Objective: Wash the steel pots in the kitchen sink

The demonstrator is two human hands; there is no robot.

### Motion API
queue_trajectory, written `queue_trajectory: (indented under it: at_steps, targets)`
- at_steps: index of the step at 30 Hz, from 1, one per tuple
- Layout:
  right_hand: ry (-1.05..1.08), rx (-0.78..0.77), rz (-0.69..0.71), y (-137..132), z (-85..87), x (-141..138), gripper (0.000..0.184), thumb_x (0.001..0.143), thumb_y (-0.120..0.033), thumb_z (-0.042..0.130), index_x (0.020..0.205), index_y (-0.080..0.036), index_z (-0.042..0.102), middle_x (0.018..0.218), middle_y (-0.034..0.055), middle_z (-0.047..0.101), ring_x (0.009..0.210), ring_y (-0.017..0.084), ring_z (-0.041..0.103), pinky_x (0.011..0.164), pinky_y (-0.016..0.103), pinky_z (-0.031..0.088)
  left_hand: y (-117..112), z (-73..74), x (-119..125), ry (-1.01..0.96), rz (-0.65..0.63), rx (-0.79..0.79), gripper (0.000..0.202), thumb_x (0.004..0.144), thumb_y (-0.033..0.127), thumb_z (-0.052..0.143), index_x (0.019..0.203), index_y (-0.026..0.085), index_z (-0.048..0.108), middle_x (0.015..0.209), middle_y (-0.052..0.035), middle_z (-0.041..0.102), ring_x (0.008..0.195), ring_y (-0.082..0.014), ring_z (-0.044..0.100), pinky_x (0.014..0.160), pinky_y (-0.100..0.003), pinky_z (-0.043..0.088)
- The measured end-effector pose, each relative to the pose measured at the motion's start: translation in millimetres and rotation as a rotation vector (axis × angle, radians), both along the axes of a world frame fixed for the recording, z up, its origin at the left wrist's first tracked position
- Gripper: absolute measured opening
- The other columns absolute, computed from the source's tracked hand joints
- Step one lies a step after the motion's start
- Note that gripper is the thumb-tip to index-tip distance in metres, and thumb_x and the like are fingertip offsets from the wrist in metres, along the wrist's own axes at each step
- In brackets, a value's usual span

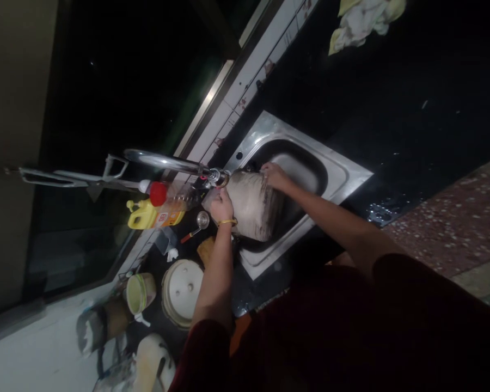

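A large pale, round-sided pot (249, 204) lies tilted over the sink, with dark streaks along its right end. My left hand (221, 207), with a yellow bangle on its wrist, is closed at the pot's left end, near the tap. Closed fingers of my right hand (274, 177) press at the upper right edge of the pot, some of them hidden behind it. Beneath is the steel sink (343, 171), its bowl partly covered by the pot. The curved tap (167, 160) reaches over from the window side, its spout end close to the pot.
Left of the sink stand a yellow jug (145, 214), a red-capped clear bottle (158, 193), a small strainer (202, 220), a white-lidded round vessel (183, 288) and a greenish tub (139, 294). A crumpled cloth (363, 24) lies on the dark counter (412, 109).
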State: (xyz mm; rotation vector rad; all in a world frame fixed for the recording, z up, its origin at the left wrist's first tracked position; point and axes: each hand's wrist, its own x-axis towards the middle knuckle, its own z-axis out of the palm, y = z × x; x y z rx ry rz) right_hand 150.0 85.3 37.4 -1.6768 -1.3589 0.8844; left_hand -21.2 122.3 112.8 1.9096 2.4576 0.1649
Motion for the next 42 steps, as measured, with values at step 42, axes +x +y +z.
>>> queue_trajectory:
  at_steps: [42]
  targets:
    - [0.261, -0.321, 0.094, 35.9, -20.1, 47.2, 0.033, 0.092, -0.026, 0.045, 0.106, -0.01, 0.069, 0.098, 0.0097, 0.074, 0.092, 0.023, 0.068, 0.088, 0.035, 0.051, 4.8, -3.4, -1.3, 0.018, 0.024, -0.006, 0.049, 0.092, 0.048, 0.037, 0.09, 0.017, 0.075, 0.087, -0.015, 0.073, 0.089, -0.0272, 0.067, 0.071, -0.032, 0.044]
